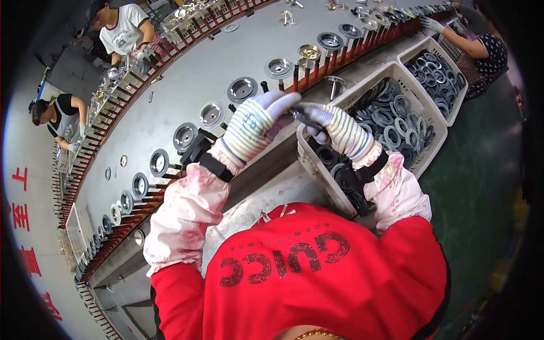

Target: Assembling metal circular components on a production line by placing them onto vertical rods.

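Both my hands wear pale gloves with stripes and meet in front of me, over the near edge of the steel work surface. A dark ring (306,119), seen nearly edge-on, is between them. My right hand (344,131) pinches it, its fingers bent round the right side. From the left, the curled fingers of my left hand (252,123) close on its other end; part of that grip is hidden. Just below my right hand stands a white plastic crate (428,164) with many loose grey and dark rings (391,116).
A curved line of upright red-brown posts (326,63) crosses ahead, with round metal discs (242,89) beside it. A second crate (453,116) of rings stands farther right. Co-workers stand at the far left (122,28) and far right (490,54). The floor (481,170) is green.
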{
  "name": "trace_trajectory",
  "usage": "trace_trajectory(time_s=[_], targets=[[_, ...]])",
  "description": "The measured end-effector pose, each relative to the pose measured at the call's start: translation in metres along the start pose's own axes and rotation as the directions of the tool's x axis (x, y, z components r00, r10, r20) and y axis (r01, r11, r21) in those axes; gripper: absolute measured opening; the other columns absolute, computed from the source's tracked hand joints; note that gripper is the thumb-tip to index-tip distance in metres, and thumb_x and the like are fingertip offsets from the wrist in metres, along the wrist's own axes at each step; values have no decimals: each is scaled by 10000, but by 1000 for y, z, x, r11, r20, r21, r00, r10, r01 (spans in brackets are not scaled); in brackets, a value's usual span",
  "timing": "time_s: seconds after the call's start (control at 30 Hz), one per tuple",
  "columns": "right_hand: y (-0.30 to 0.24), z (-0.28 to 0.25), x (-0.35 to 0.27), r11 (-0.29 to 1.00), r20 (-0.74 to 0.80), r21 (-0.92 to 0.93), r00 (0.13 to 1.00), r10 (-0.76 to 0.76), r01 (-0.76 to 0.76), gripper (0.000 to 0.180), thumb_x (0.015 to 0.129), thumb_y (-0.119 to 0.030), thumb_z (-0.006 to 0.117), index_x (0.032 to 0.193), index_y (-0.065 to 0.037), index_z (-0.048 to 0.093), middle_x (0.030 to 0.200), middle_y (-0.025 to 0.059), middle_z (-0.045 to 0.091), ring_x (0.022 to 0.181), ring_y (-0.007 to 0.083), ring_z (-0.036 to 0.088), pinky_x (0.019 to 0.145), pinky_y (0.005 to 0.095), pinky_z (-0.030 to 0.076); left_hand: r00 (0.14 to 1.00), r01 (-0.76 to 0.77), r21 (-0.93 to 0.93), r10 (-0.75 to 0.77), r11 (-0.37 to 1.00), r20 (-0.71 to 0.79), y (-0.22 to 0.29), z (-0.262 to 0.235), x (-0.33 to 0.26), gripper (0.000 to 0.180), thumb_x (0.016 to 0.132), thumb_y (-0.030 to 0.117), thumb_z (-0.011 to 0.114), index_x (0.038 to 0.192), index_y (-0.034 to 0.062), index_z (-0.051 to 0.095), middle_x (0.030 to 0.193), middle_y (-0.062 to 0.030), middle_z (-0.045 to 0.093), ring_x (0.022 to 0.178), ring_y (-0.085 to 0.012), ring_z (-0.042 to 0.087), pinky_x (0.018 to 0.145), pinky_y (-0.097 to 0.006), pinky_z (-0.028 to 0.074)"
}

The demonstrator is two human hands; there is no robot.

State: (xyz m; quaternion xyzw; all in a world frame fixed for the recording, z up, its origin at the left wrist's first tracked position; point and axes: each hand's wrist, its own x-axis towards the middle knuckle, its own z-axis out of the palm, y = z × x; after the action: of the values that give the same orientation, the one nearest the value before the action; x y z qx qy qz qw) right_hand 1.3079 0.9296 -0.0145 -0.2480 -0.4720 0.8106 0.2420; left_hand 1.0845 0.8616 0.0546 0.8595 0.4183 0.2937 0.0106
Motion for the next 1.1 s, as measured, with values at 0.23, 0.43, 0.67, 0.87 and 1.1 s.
trace_trajectory(time_s=[0.23,0.43,0.67,0.87,1.1], targets=[[-1,-8,48,989,-177,92,979,-99,117,455,1008,-505,623,1205,-98,672,885,19,732,676,83,669,579,233,521,908,386,-112,-399,916,-127,-56,38,26,344,1004,198,611,1318,57,617,1161,-216,688,1092,-404,656,930,-443,527],[-29,-26,113,886,-359,-464,914,-188,0,444,1003,-486,635,1094,-61,725,822,29,738,604,106,655,560,264,502,689,722,114,-724,683,-26,-95,26,78,428,1006,348,541,1343,103,637,1204,-225,700,1144,-391,659,989,-454,516],[-12,-26,130,924,-392,-369,919,-53,-104,567,945,-607,639,1052,-56,719,808,36,709,605,131,655,512,262,479,578,758,311,-811,574,89,-105,24,73,424,985,358,573,1317,112,668,1124,-211,733,1097,-383,685,971,-436,525],[8,-10,128,974,-141,-192,985,96,-123,573,967,-614,604,1080,-63,709,872,64,746,618,136,654,539,257,510,599,756,263,-795,600,93,-100,8,43,368,941,339,605,1194,107,739,1041,-197,749,1030,-362,708,909,-438,552],[17,17,122,985,-12,-103,991,135,-135,476,1017,-510,578,1122,-67,713,926,69,772,673,120,672,586,240,523,481,806,294,-858,514,180,-92,-18,29,389,870,272,652,1185,61,743,1024,-200,757,989,-341,728,899,-401,555]])
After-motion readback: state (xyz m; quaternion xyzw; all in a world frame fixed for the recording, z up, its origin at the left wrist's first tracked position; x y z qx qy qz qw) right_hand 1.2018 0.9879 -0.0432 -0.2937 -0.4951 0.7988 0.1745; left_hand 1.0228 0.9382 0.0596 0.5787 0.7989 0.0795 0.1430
